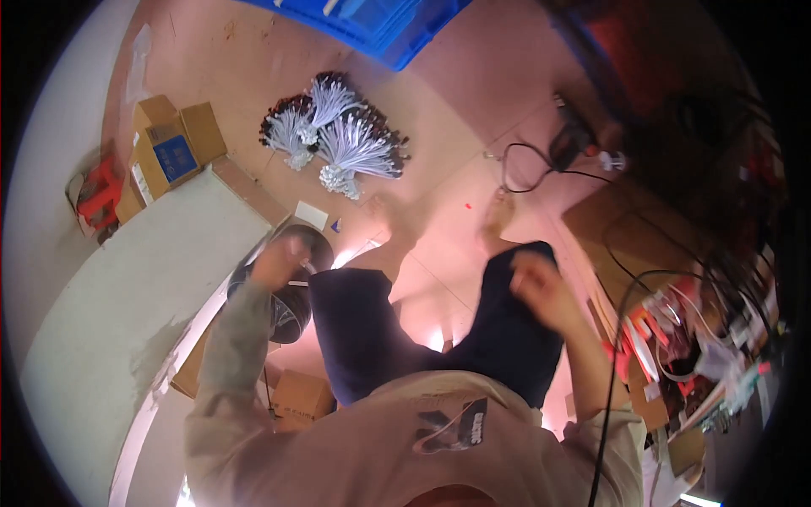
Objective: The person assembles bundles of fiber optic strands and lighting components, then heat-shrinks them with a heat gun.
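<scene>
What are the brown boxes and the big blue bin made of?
The brown boxes look like cardboard: matte tan, with folded flaps. The blue bin looks like hard plastic: smooth, evenly coloured, slightly shiny, with moulded ridges. Both are only guesses from their look.

Black spool as landmark: pale tabletop edge close on its left, cardboard boxes beyond that. Bundles of white cable ties above it, open floor between. Right of it, dark-trousered knees, then tangled black cables and clutter. Blue crate far above.
</scene>
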The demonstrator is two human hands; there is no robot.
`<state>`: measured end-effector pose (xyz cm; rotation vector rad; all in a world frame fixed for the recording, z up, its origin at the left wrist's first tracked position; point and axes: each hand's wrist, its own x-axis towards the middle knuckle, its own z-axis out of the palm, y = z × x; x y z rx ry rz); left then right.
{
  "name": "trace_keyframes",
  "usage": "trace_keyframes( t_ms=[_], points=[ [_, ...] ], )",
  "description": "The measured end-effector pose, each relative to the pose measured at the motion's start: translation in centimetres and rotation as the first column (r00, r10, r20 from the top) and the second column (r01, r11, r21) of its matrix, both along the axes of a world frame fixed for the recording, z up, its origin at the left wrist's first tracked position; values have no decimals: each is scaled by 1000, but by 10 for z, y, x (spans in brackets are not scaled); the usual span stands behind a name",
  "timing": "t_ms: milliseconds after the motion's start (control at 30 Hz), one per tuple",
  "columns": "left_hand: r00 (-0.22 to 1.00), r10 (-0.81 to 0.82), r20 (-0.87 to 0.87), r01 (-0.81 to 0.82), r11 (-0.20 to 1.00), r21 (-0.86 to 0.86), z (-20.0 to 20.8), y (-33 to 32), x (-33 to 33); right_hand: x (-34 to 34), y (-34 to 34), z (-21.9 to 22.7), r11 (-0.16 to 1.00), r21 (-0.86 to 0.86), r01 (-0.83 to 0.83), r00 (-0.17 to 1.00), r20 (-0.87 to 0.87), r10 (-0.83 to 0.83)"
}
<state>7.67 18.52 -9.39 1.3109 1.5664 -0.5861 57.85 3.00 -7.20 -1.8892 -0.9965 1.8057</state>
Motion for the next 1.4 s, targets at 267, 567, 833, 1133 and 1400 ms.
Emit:
trace_keyframes(
  t_ms=[267, 567, 833, 1133, 1400],
  points=[
    [970, -40, -240, 152, 870, 469, -290, 40, 28, 109, 120, -307, 982, 70, 174, 981, 79, -180],
    [791, -388, -474, 588, 695, 413, -278, 32, 44, 114, 107, -423, 874, 131, -468, 817, 443, 371],
    [973, -228, -45, 225, 876, 426, -169, 49, 106, 79, 83, -434, 678, 358, -643, 678, 678, 285],
    [925, -122, 360, 68, 985, 160, -149, 64, 213, 97, 47, -443, 588, 440, -679, 595, 798, 91],
    [792, -581, 191, 329, 668, 667, -265, 85, 271, 148, -29, -430, 739, -288, -610, 489, 597, 636]
  ],
)
